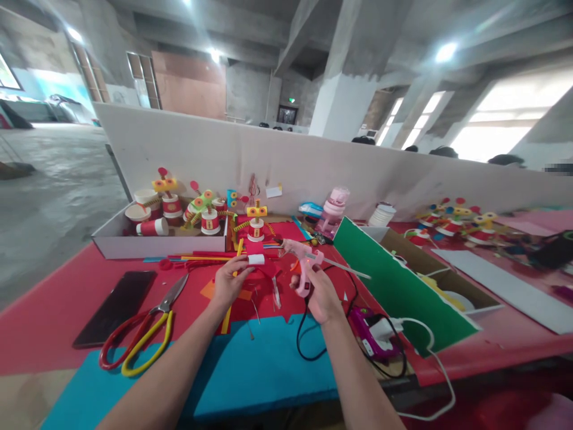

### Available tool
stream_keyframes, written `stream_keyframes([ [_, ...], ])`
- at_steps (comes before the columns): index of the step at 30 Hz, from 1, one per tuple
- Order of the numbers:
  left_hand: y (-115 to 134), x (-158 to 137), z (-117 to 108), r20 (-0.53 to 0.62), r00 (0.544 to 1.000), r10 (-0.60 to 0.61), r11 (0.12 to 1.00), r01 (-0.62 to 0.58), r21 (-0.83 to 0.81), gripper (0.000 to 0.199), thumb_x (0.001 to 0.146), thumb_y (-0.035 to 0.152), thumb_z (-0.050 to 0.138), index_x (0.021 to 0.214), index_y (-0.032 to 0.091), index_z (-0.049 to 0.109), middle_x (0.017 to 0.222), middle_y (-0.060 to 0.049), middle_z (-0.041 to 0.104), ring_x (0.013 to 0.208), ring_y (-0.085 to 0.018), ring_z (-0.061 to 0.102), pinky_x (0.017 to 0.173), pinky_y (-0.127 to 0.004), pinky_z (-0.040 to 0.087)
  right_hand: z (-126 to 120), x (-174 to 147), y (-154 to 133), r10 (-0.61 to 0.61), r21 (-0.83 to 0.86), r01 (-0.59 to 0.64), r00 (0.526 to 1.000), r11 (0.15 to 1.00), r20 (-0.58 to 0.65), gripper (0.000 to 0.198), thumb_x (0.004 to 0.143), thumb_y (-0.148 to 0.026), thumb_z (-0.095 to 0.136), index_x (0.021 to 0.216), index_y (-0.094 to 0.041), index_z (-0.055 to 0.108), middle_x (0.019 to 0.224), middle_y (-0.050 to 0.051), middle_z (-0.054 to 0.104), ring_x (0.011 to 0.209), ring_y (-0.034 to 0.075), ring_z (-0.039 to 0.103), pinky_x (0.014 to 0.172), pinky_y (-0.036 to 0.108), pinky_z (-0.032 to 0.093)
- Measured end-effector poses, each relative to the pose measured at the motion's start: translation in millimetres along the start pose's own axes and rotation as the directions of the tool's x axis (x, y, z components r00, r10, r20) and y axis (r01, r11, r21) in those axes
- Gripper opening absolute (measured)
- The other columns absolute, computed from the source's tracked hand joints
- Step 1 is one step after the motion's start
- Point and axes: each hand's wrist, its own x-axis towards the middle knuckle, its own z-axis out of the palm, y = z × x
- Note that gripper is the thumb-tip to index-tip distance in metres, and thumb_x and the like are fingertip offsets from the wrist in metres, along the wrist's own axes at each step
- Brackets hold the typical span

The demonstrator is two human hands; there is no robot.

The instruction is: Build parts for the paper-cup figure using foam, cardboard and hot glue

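My left hand pinches a small white paper roll between thumb and fingers. Wrapped round the handle of a pink glue gun is my right hand. The gun's nozzle points left toward the roll, apart from it, and a clear glue stick sticks out of its back. Below the hands lie orange paper pieces and a blue sheet. Scissors with one red and one yellow handle rest to the left of my left hand.
A black phone lies at the left. Behind it, a white box holds paper-cup figures; another figure stands beside it. At the right are a purple power strip with cords, a box with a green panel, and a pink bottle.
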Motion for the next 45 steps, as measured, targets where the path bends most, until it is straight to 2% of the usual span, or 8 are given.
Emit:
stream_keyframes([
  [3, -2.3, 1.3, -1.5, 0.011, 1.000, 0.023, 1.000, -0.023, 0.013, 0.013, 0.070, 0.032, 0.068, 0.076, 0.022, 0.075, 0.099, -0.008, 0.072, 0.098, -0.023, 0.066, 0.090, -0.037, 0.051, 5.5, -9.2, -6.9, -0.032, -0.139, 0.046, 0.995, 0.989, 0.097, 0.035, 0.083, -0.049, 0.057, 0.101, -0.020, 0.054, 0.075, 0.001, 0.066, 0.047, 0.010, 0.053, 0.045, 0.023, 0.040],
  [5, -3.4, 1.7, -2.3, 0.015, 0.999, 0.034, 0.999, -0.034, 0.017, 0.013, 0.070, 0.032, 0.067, 0.076, 0.023, 0.075, 0.100, -0.008, 0.072, 0.096, -0.023, 0.066, 0.088, -0.037, 0.052, 6.9, -14.9, -11.3, -0.090, -0.344, 0.125, 0.989, 0.930, 0.117, 0.035, 0.085, -0.049, 0.054, 0.104, -0.020, 0.053, 0.069, 0.000, 0.065, 0.044, 0.010, 0.050, 0.044, 0.023, 0.038],
  [9, -1.2, 1.3, -3.1, 0.011, 0.999, 0.035, 0.999, -0.035, 0.037, 0.013, 0.071, 0.033, 0.067, 0.076, 0.023, 0.075, 0.100, -0.008, 0.072, 0.095, -0.022, 0.066, 0.086, -0.036, 0.052, 7.1, -24.5, -12.5, -0.270, -0.713, 0.310, 0.947, 0.629, 0.173, 0.032, 0.087, -0.045, 0.052, 0.104, -0.019, 0.056, 0.067, 0.004, 0.066, 0.059, 0.019, 0.062, 0.057, 0.028, 0.046],
  [13, 3.3, 0.6, -2.8, 0.025, 0.999, 0.039, 0.998, -0.040, 0.042, 0.014, 0.071, 0.032, 0.067, 0.077, 0.022, 0.075, 0.099, -0.008, 0.072, 0.096, -0.022, 0.066, 0.086, -0.035, 0.053, 5.9, -29.1, -3.8, -0.370, -0.814, 0.412, 0.891, 0.410, 0.264, 0.031, 0.090, -0.041, 0.047, 0.108, -0.018, 0.056, 0.098, 0.013, 0.069, 0.094, 0.027, 0.065, 0.074, 0.033, 0.049],
  [18, 3.6, 0.2, -2.6, 0.042, 0.997, 0.066, 0.996, -0.068, 0.056, 0.012, 0.072, 0.029, 0.067, 0.078, 0.022, 0.075, 0.100, -0.008, 0.071, 0.095, -0.022, 0.066, 0.086, -0.036, 0.053, 6.1, -28.8, 3.3, -0.365, -0.867, 0.428, 0.873, 0.257, 0.322, 0.033, 0.093, -0.041, 0.041, 0.107, -0.016, 0.056, 0.099, 0.015, 0.069, 0.091, 0.028, 0.066, 0.071, 0.034, 0.050],
  [24, 1.4, -0.2, -2.1, 0.043, 0.997, 0.057, 0.997, -0.060, 0.056, 0.011, 0.074, 0.027, 0.067, 0.079, 0.022, 0.075, 0.100, -0.008, 0.071, 0.097, -0.022, 0.066, 0.087, -0.036, 0.052, 11.2, -32.4, 3.8, -0.359, -0.867, 0.466, 0.851, 0.176, 0.384, 0.035, 0.094, -0.040, 0.038, 0.112, -0.014, 0.055, 0.100, 0.016, 0.069, 0.090, 0.029, 0.066, 0.070, 0.036, 0.050],
  [32, 1.5, -0.7, -2.0, 0.032, 0.998, 0.057, 0.997, -0.059, 0.053, 0.010, 0.073, 0.027, 0.068, 0.077, 0.022, 0.075, 0.101, -0.008, 0.071, 0.095, -0.022, 0.066, 0.087, -0.036, 0.053, 14.3, -34.4, 6.2, -0.374, -0.846, 0.505, 0.828, 0.171, 0.418, 0.037, 0.094, -0.036, 0.040, 0.124, -0.017, 0.049, 0.108, 0.015, 0.066, 0.099, 0.028, 0.064, 0.078, 0.035, 0.050],
  [45, 1.7, -0.6, -0.9, 0.018, 0.996, 0.090, 0.995, -0.091, 0.050, 0.011, 0.073, 0.028, 0.069, 0.077, 0.021, 0.075, 0.099, -0.008, 0.072, 0.092, -0.021, 0.068, 0.082, -0.033, 0.054, 17.9, -36.8, 4.5, -0.432, -0.846, 0.528, 0.782, 0.074, 0.450, 0.033, 0.095, -0.035, 0.040, 0.118, -0.013, 0.050, 0.104, 0.016, 0.068, 0.093, 0.026, 0.066, 0.072, 0.033, 0.053],
])
